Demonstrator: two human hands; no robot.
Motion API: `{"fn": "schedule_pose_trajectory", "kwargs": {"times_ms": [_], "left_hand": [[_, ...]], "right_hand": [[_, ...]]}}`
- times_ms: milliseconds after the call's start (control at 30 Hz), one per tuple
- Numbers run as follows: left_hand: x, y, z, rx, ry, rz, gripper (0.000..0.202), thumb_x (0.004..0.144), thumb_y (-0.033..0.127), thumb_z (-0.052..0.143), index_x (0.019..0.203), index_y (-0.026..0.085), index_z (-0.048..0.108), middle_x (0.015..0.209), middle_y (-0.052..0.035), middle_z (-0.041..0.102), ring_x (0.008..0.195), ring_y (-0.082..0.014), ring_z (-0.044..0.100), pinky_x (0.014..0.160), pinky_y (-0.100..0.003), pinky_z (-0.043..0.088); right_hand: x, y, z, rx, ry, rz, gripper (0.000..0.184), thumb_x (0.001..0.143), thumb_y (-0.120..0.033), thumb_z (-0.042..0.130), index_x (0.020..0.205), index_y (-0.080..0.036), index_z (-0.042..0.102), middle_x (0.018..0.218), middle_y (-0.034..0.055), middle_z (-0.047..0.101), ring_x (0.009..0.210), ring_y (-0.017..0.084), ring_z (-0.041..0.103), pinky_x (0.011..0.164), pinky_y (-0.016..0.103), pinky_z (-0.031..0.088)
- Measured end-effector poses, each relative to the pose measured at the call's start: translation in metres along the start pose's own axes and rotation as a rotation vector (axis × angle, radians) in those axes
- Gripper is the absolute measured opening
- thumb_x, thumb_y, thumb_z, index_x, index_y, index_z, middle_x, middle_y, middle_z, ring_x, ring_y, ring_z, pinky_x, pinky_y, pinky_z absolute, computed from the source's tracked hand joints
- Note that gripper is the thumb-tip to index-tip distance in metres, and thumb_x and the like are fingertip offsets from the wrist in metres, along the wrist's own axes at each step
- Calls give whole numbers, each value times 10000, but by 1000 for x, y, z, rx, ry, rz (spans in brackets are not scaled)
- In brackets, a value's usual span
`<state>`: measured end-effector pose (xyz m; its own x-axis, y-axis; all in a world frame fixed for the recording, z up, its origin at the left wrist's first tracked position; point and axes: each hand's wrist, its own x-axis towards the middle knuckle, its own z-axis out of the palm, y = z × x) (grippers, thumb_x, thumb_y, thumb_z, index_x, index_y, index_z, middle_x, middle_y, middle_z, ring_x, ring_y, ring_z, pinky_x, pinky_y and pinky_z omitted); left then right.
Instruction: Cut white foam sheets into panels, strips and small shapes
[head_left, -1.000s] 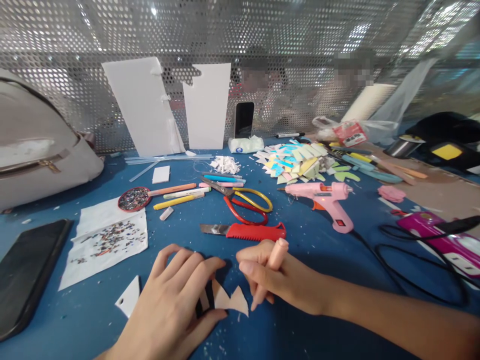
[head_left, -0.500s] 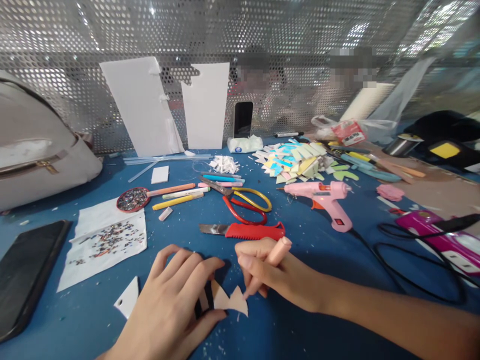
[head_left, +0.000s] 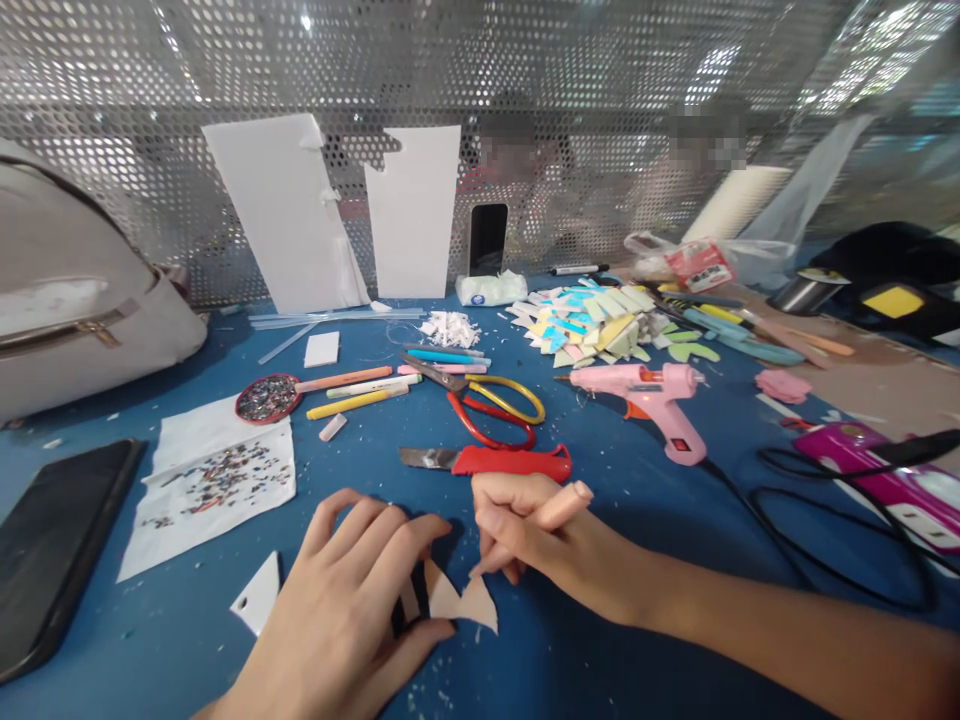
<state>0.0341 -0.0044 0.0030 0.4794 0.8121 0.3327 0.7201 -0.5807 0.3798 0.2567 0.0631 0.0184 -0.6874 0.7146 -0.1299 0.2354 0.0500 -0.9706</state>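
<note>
My left hand (head_left: 337, 615) lies flat with fingers spread, pressing down a small zigzag-cut piece of foam (head_left: 459, 600) on the blue table (head_left: 660, 520). My right hand (head_left: 536, 535) is closed round a peach-coloured marker (head_left: 559, 505), whose tip touches the upper right point of the piece. Part of the piece is dark and sits under my left fingers. A red-handled utility knife (head_left: 495, 461) lies just beyond both hands.
Scissors (head_left: 487, 400), pastel markers (head_left: 360, 390), a pink glue gun (head_left: 652, 395) with its cable, paper scraps (head_left: 592, 325), a glitter sheet (head_left: 214, 485), a phone (head_left: 52, 545), a white offcut (head_left: 259, 595), a bag (head_left: 75, 290), two white boards (head_left: 345, 215) against mesh. People sit behind it.
My right hand has lowered the marker and tilted it flatter, bringing its tip onto the foam piece's point. My left hand has stayed put.
</note>
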Motion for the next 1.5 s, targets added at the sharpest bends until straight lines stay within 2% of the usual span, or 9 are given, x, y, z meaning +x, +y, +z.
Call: {"fn": "schedule_pose_trajectory", "kwargs": {"times_ms": [333, 600, 733, 867, 967, 1100, 1400, 1500], "left_hand": [[0, 1, 0, 10, 2, -1, 370, 966, 416, 616, 1272, 259, 480, 997, 18, 659, 929, -217, 572, 987, -379, 247], [1, 1, 0, 8, 10, 2, 389, 943, 402, 653, 1265, 256, 490, 987, 21, 656, 921, -219, 572, 983, -379, 261], [0, 0, 1, -14, 17, -11, 372, 946, 405, 646, 1261, 267, 505, 1002, 18, 669, 935, -221, 581, 987, -382, 268], [-1, 0, 2, -19, 38, -25, 353, 944, 428, 645, 1242, 280, 528, 991, 17, 673, 923, -214, 597, 979, -378, 298], [0, 0, 2, -17, 25, -20, 358, 949, 396, 642, 1259, 274, 511, 1008, 13, 675, 942, -214, 605, 985, -383, 292], [0, 0, 1, -23, 15, -21, 380, 939, 392, 660, 1262, 273, 501, 1007, 23, 676, 941, -213, 605, 988, -382, 272], [0, 1, 0, -22, 19, -19, 375, 940, 394, 660, 1260, 274, 508, 995, 27, 673, 936, -213, 601, 989, -376, 267], [0, 1, 0, -28, 24, -23, 385, 931, 398, 675, 1258, 279, 510, 989, 30, 674, 921, -207, 602, 983, -372, 275]], "right_hand": [[0, 0, 1, -6, -3, -9, 594, 955, -668, 455, 626, -175, 489, 608, 17, 562, 519, 114, 549, 466, 212, 387], [-1, -1, 0, 3, -10, 8, 607, 943, -674, 474, 621, -161, 507, 639, 35, 587, 536, 116, 561, 486, 217, 392], [0, -1, 0, 17, -51, 42, 605, 943, -664, 487, 598, -166, 485, 584, 23, 571, 490, 109, 535, 463, 215, 370], [0, -1, 0, 26, -28, 34, 573, 934, -649, 519, 635, -161, 511, 632, 25, 594, 534, 119, 573, 488, 214, 390], [0, -1, -1, 23, -55, 39, 596, 936, -648, 514, 584, -169, 487, 581, 12, 563, 486, 106, 523, 456, 214, 361], [-1, -2, 0, 7, -16, 10, 604, 943, -666, 489, 613, -161, 525, 632, 25, 594, 517, 109, 542, 471, 217, 382], [-1, -1, 1, -10, -14, -13, 648, 957, -674, 456, 566, -163, 520, 582, 21, 564, 490, 105, 505, 456, 227, 361], [-1, -1, 0, -11, 14, -21, 622, 955, -675, 459, 612, -162, 537, 602, 23, 578, 522, 114, 531, 479, 226, 379]]}}
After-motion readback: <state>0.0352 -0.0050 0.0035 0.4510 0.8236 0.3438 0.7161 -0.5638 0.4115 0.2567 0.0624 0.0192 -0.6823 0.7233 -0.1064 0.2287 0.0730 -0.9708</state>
